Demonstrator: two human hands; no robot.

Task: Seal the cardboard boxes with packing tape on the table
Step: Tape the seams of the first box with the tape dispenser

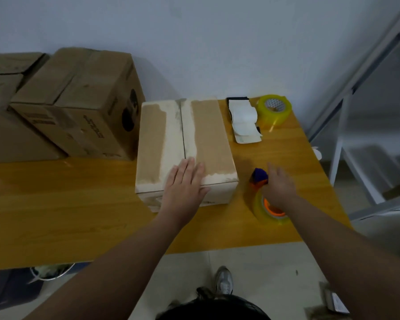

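Observation:
A closed cardboard box (208, 135) with pale torn strips along its centre seam lies on the wooden table (79, 204). My left hand (185, 183) rests flat, fingers straight, on the box's near edge. To its right stands a tape dispenser (267, 204) with an orange core, a purple top and a roll of clear yellowish tape. My right hand (278, 185) is on the dispenser, fingers curled over its top; motion blur hides the exact grip.
Larger brown cardboard boxes (79, 102) are stacked at the back left against the wall. A spare roll of clear tape (274, 110) and a black holder with white label paper (243, 118) sit at the back right. A white metal frame (346, 135) stands beyond the table's right edge.

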